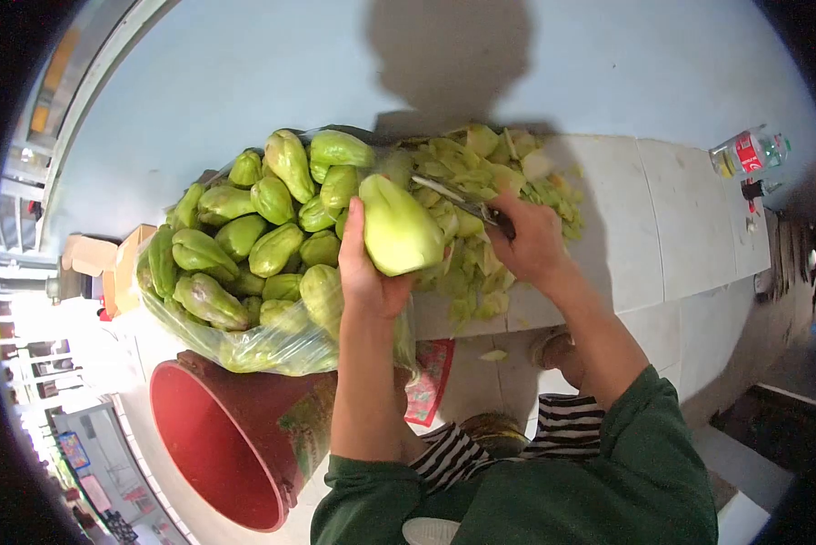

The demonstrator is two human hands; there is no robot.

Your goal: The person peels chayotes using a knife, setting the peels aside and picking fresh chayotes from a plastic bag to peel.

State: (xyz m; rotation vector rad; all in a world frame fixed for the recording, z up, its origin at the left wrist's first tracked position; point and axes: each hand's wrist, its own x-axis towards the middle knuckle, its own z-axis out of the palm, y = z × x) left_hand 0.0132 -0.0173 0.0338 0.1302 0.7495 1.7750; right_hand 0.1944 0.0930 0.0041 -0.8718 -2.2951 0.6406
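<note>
My left hand [372, 282] is wrapped round a large pale green chayote [399, 227], held up in the middle of the view. My right hand [526, 238] grips the handle of a peeler or knife [453, 194], whose blade points left, just past the chayote's upper right side. The tool's exact type is hard to make out. Behind and below the tool lies a heap of green peelings [476, 282]. To the left, a clear plastic bag [290, 350] holds several unpeeled chayotes [276, 250].
A red bucket [213, 445] stands on its own below the bag. On the tiled ledge [690, 218], a plastic bottle [751, 154] with a red label lies at the far right. A cardboard box [131, 268] is at the left. The wall [608, 73] rises behind.
</note>
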